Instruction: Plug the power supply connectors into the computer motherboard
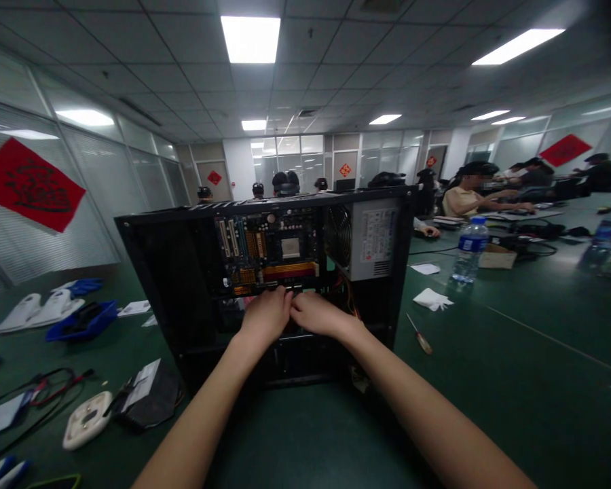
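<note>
An open black computer case (155, 272) stands in front of me on a green table. Inside it are a motherboard (244, 248) with a bare square processor (290, 248) and a grey power supply (375, 241) at the upper right. Both hands reach into the case, just below the red and yellow memory slots (291, 270). My left hand (267, 314) has its fingers curled at the board's lower edge. Touching or nearly touching it, my right hand (318, 314) is also closed. Whatever the fingers of either hand hold is hidden behind the knuckles. Thin cables (354, 302) hang beside my right wrist.
At the left lie a blue tray (102, 319), a dark boxy part (150, 394), a cream plastic piece (87, 420) and loose cables (56, 387). To the right are a screwdriver (420, 336), a white glove (432, 299) and a water bottle (469, 251). A person (471, 197) sits beyond.
</note>
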Demonstrator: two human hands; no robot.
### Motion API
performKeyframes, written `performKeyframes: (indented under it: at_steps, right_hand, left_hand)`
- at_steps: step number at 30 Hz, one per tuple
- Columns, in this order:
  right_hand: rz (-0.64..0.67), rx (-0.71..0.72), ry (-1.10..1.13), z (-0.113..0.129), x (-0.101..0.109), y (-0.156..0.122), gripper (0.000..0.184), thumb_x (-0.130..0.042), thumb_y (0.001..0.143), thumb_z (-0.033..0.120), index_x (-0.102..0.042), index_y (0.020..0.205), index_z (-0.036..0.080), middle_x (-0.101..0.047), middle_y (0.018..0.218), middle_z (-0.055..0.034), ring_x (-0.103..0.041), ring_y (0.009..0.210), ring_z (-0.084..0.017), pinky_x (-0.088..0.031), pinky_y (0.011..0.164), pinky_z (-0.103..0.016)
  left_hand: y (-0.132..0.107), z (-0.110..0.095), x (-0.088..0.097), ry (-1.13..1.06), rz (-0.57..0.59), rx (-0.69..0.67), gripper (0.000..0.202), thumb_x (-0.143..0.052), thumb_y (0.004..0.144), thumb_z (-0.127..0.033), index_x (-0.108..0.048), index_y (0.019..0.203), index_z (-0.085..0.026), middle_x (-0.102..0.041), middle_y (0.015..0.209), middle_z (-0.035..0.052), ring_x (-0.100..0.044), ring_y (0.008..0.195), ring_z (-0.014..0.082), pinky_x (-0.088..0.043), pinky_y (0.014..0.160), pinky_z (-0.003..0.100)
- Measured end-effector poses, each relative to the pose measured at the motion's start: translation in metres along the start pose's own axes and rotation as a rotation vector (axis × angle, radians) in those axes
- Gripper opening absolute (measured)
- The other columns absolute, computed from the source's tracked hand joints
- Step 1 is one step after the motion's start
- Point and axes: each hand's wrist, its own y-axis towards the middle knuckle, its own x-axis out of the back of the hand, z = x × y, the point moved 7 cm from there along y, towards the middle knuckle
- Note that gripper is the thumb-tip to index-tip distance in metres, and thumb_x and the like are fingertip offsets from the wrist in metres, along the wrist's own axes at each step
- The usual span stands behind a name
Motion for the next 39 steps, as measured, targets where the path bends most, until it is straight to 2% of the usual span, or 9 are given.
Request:
performKeyframes:
  at_steps: [6, 15, 21, 28, 35, 39]
  right_hand:
    - [-0.015, 0.03, 0.058, 0.003, 0.002, -0.001, 0.031, -0.045, 0.093, 0.019, -0.075, 0.097, 0.01, -0.076, 0.099, -0.0183, -0.071, 0.086, -0.024, -0.04, 0.065, -0.026]
    - [-0.069, 0.066, 0.008, 0.01, 0.008, -0.001, 0.031, -0.047, 0.092, 0.019, -0.077, 0.092, 0.011, -0.076, 0.097, -0.0187, -0.072, 0.084, -0.025, -0.041, 0.066, -0.028]
    - [-0.061, 0.066, 0.006, 0.011, 0.008, -0.001, 0.03, -0.048, 0.092, 0.018, -0.077, 0.092, 0.012, -0.076, 0.097, -0.0189, -0.072, 0.085, -0.026, -0.042, 0.067, -0.027]
    - [-0.089, 0.087, 0.083, 0.013, 0.012, -0.003, 0.024, -0.052, 0.083, 0.012, -0.075, 0.079, 0.011, -0.076, 0.084, -0.0159, -0.066, 0.068, -0.02, -0.038, 0.06, -0.027]
    - [0.0, 0.069, 0.132, 0.013, 0.005, -0.004, 0.025, -0.052, 0.083, 0.01, -0.077, 0.085, 0.011, -0.077, 0.088, -0.0137, -0.067, 0.072, -0.02, -0.04, 0.063, -0.025]
    - [0.093, -0.016, 0.031, -0.001, -0.003, -0.002, 0.03, -0.051, 0.09, 0.021, -0.078, 0.099, 0.01, -0.076, 0.101, -0.0191, -0.071, 0.088, -0.026, -0.044, 0.071, -0.028]
  left_hand:
    - [0.001, 0.0, -0.001, -0.113, 0.024, -0.04, 0.036, -0.034, 0.103, -0.035, -0.065, 0.101, -0.019, -0.074, 0.1, 0.0126, -0.071, 0.094, 0.0278, -0.049, 0.076, 0.033]
    - [0.001, 0.002, 0.002, -0.132, -0.04, -0.082, 0.038, -0.029, 0.104, -0.03, -0.065, 0.096, -0.018, -0.074, 0.094, 0.0125, -0.071, 0.089, 0.026, -0.049, 0.078, 0.034]
    - [0.0, 0.001, 0.0, -0.129, -0.033, -0.107, 0.037, -0.03, 0.103, -0.028, -0.065, 0.098, -0.017, -0.074, 0.097, 0.0135, -0.071, 0.091, 0.0264, -0.049, 0.081, 0.034]
    - [-0.004, -0.005, 0.004, -0.144, -0.037, -0.194, 0.036, -0.031, 0.102, -0.027, -0.065, 0.097, -0.018, -0.074, 0.093, 0.0115, -0.071, 0.087, 0.0256, -0.049, 0.077, 0.033]
    - [-0.005, -0.004, 0.001, -0.147, -0.036, -0.181, 0.036, -0.034, 0.1, -0.026, -0.068, 0.092, -0.017, -0.075, 0.093, 0.0128, -0.071, 0.084, 0.0263, -0.049, 0.073, 0.034]
    - [-0.005, -0.005, -0.001, -0.152, -0.022, -0.203, 0.037, -0.036, 0.1, -0.028, -0.07, 0.092, -0.018, -0.075, 0.093, 0.0119, -0.071, 0.086, 0.0256, -0.049, 0.074, 0.033]
